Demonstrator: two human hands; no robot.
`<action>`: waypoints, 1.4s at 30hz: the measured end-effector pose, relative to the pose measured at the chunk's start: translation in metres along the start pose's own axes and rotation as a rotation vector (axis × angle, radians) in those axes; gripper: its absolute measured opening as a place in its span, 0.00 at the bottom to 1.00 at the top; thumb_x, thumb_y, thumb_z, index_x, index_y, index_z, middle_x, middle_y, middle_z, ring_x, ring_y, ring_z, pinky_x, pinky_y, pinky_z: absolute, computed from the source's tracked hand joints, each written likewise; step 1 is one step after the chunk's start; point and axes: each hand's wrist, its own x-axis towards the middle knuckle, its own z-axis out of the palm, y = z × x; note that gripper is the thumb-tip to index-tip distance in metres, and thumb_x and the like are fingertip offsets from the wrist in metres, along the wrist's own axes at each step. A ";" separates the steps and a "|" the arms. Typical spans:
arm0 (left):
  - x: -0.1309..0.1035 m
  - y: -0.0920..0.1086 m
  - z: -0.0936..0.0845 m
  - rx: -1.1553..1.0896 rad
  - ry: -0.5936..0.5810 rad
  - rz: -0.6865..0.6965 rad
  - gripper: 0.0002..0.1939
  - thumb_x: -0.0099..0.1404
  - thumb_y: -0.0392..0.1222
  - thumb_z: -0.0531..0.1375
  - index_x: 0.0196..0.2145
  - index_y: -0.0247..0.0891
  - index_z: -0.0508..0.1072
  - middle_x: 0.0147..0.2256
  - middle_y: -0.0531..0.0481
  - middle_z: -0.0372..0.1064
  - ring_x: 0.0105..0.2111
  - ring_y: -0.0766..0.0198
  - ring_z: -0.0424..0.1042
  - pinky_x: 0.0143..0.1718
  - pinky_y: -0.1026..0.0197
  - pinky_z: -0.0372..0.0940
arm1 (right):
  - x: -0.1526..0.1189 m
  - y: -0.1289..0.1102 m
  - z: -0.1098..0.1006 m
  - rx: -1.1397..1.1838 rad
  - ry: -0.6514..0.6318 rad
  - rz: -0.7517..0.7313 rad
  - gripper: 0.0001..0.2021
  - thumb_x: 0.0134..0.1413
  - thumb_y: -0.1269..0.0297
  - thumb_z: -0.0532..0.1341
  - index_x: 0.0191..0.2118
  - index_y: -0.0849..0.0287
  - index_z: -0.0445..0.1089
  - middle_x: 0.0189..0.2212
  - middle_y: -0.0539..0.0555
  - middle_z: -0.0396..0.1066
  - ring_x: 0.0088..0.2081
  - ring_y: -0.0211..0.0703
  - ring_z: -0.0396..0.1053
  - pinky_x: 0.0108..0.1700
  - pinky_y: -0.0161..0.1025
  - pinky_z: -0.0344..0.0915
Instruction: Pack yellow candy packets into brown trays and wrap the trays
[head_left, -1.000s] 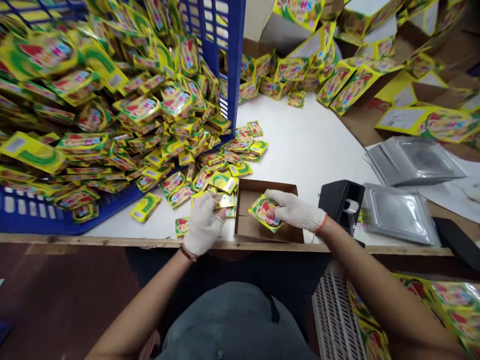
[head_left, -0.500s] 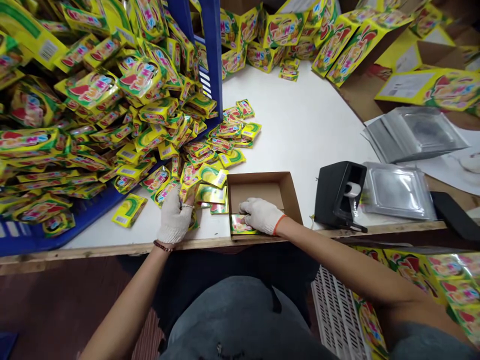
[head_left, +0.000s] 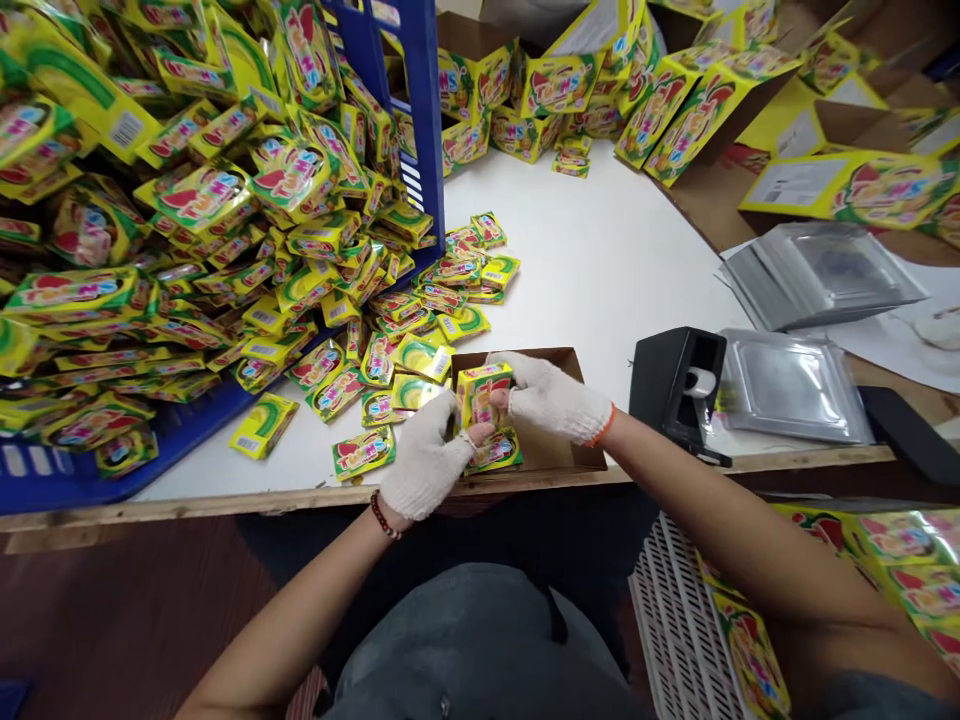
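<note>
The open brown carton (head_left: 564,452) serves as the reference. The yellow packet (head_left: 478,390) is held above the carton's left portion. The right hand (head_left: 556,400), extended over the carton, grasps this packet at its right side, thumb against the face. The left hand (head_left: 427,455), at the carton's left wall, grasps the packet's left and lower edges. A second packet (head_left: 502,448) lies inside the carton's near-left corner. Loose packets (head_left: 420,355) lie left of the carton; the black tape dispenser (head_left: 660,385) stands to its right.

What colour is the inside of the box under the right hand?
The box is brown inside; see the head view.
</note>
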 end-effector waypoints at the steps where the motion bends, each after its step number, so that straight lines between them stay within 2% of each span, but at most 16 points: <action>1: -0.002 -0.004 -0.003 0.081 0.047 0.047 0.16 0.65 0.53 0.59 0.42 0.38 0.73 0.34 0.49 0.71 0.33 0.60 0.69 0.37 0.58 0.65 | 0.004 0.001 -0.005 -0.033 -0.026 0.009 0.14 0.56 0.64 0.57 0.47 0.61 0.68 0.40 0.55 0.74 0.39 0.44 0.70 0.41 0.39 0.65; 4: -0.001 -0.025 -0.022 0.328 0.207 0.165 0.13 0.67 0.48 0.57 0.42 0.37 0.73 0.37 0.45 0.70 0.39 0.57 0.70 0.43 0.55 0.66 | 0.024 0.008 -0.013 -0.300 -0.159 0.071 0.16 0.54 0.66 0.59 0.49 0.59 0.70 0.42 0.56 0.75 0.41 0.47 0.71 0.41 0.39 0.64; 5: 0.002 -0.034 -0.029 0.413 0.219 0.182 0.12 0.67 0.47 0.57 0.42 0.37 0.73 0.39 0.43 0.70 0.42 0.54 0.70 0.45 0.53 0.66 | 0.032 0.011 -0.011 -0.420 -0.221 0.095 0.16 0.53 0.66 0.60 0.48 0.58 0.71 0.43 0.57 0.75 0.41 0.49 0.71 0.41 0.39 0.63; 7: 0.009 -0.054 -0.040 0.573 0.149 0.185 0.14 0.63 0.45 0.60 0.44 0.37 0.74 0.44 0.40 0.70 0.48 0.49 0.69 0.50 0.49 0.66 | 0.050 0.015 0.000 -0.601 -0.354 0.117 0.14 0.53 0.65 0.61 0.46 0.57 0.74 0.43 0.58 0.76 0.42 0.52 0.72 0.40 0.40 0.62; 10: 0.022 -0.076 -0.046 0.740 -0.028 0.185 0.23 0.59 0.44 0.63 0.52 0.38 0.72 0.55 0.36 0.65 0.56 0.42 0.64 0.56 0.44 0.63 | 0.067 0.025 0.026 -0.643 -0.479 0.109 0.11 0.56 0.62 0.61 0.43 0.55 0.77 0.41 0.55 0.77 0.41 0.48 0.72 0.38 0.37 0.61; 12: 0.029 -0.082 -0.046 0.795 -0.071 0.201 0.26 0.60 0.44 0.63 0.56 0.38 0.71 0.60 0.35 0.61 0.60 0.40 0.60 0.59 0.42 0.60 | 0.068 0.032 0.038 -0.606 -0.445 0.091 0.10 0.58 0.61 0.61 0.42 0.56 0.77 0.40 0.53 0.76 0.41 0.44 0.72 0.38 0.35 0.61; 15: 0.037 -0.080 -0.045 0.843 -0.093 0.200 0.24 0.61 0.45 0.62 0.55 0.39 0.72 0.58 0.36 0.65 0.58 0.39 0.62 0.57 0.40 0.60 | 0.054 0.037 0.043 -0.633 -0.270 0.079 0.12 0.58 0.56 0.62 0.41 0.57 0.77 0.45 0.56 0.73 0.46 0.46 0.70 0.41 0.35 0.62; 17: 0.039 -0.077 -0.047 0.870 -0.107 0.191 0.22 0.60 0.47 0.64 0.52 0.40 0.73 0.54 0.36 0.69 0.55 0.39 0.65 0.55 0.40 0.60 | 0.041 0.036 0.039 -0.684 -0.181 0.176 0.17 0.57 0.51 0.62 0.45 0.57 0.76 0.48 0.59 0.71 0.48 0.50 0.70 0.41 0.37 0.63; 20: 0.037 -0.077 -0.052 0.851 -0.091 0.193 0.23 0.60 0.53 0.64 0.49 0.38 0.74 0.49 0.36 0.72 0.51 0.40 0.67 0.53 0.41 0.61 | 0.028 0.033 0.032 -0.671 -0.213 0.395 0.25 0.55 0.45 0.62 0.50 0.58 0.73 0.50 0.62 0.71 0.44 0.52 0.71 0.38 0.39 0.63; 23: 0.025 -0.081 -0.057 0.666 -0.013 0.147 0.25 0.63 0.58 0.59 0.49 0.37 0.74 0.45 0.38 0.72 0.48 0.45 0.69 0.50 0.45 0.64 | 0.026 0.036 0.028 -0.577 -0.278 0.423 0.19 0.56 0.52 0.62 0.47 0.59 0.74 0.46 0.59 0.73 0.41 0.48 0.72 0.37 0.37 0.63; 25: 0.015 -0.082 -0.059 0.432 0.070 0.061 0.26 0.64 0.60 0.56 0.48 0.37 0.74 0.43 0.41 0.72 0.45 0.49 0.70 0.48 0.48 0.66 | 0.025 0.040 0.028 -0.524 -0.287 0.396 0.18 0.54 0.56 0.63 0.48 0.59 0.73 0.45 0.58 0.74 0.41 0.47 0.71 0.38 0.36 0.63; 29: 0.000 -0.071 -0.054 -0.287 0.131 -0.194 0.32 0.64 0.69 0.52 0.47 0.37 0.73 0.36 0.44 0.73 0.31 0.58 0.71 0.32 0.54 0.69 | 0.018 0.043 0.031 -0.523 -0.298 0.289 0.28 0.44 0.56 0.69 0.53 0.59 0.70 0.49 0.60 0.71 0.43 0.49 0.71 0.39 0.36 0.64; 32: -0.005 -0.056 -0.045 -0.699 0.087 -0.341 0.35 0.59 0.73 0.56 0.47 0.40 0.73 0.38 0.43 0.76 0.27 0.60 0.72 0.25 0.57 0.70 | 0.012 0.042 0.028 -0.517 -0.295 0.161 0.23 0.46 0.59 0.67 0.50 0.59 0.71 0.45 0.59 0.72 0.42 0.48 0.70 0.40 0.36 0.63; 36: -0.006 -0.036 -0.037 -0.842 0.032 -0.390 0.37 0.55 0.73 0.61 0.50 0.40 0.72 0.42 0.42 0.77 0.35 0.54 0.78 0.27 0.56 0.75 | 0.016 0.048 0.011 -0.318 -0.221 0.193 0.17 0.47 0.65 0.64 0.45 0.59 0.73 0.40 0.52 0.75 0.40 0.44 0.70 0.39 0.35 0.64; 39: -0.005 -0.025 -0.031 -0.852 -0.002 -0.386 0.39 0.57 0.74 0.58 0.49 0.36 0.72 0.38 0.40 0.77 0.34 0.52 0.79 0.23 0.58 0.75 | 0.028 0.055 0.006 -0.229 -0.111 0.264 0.17 0.48 0.68 0.63 0.47 0.59 0.75 0.41 0.51 0.76 0.43 0.44 0.71 0.43 0.35 0.65; 42: -0.002 -0.017 -0.024 -0.860 -0.024 -0.388 0.38 0.57 0.73 0.59 0.46 0.32 0.72 0.33 0.40 0.77 0.30 0.54 0.79 0.19 0.61 0.73 | 0.037 0.055 0.016 -0.327 -0.194 0.303 0.15 0.50 0.68 0.63 0.46 0.58 0.77 0.40 0.53 0.76 0.43 0.46 0.71 0.43 0.35 0.65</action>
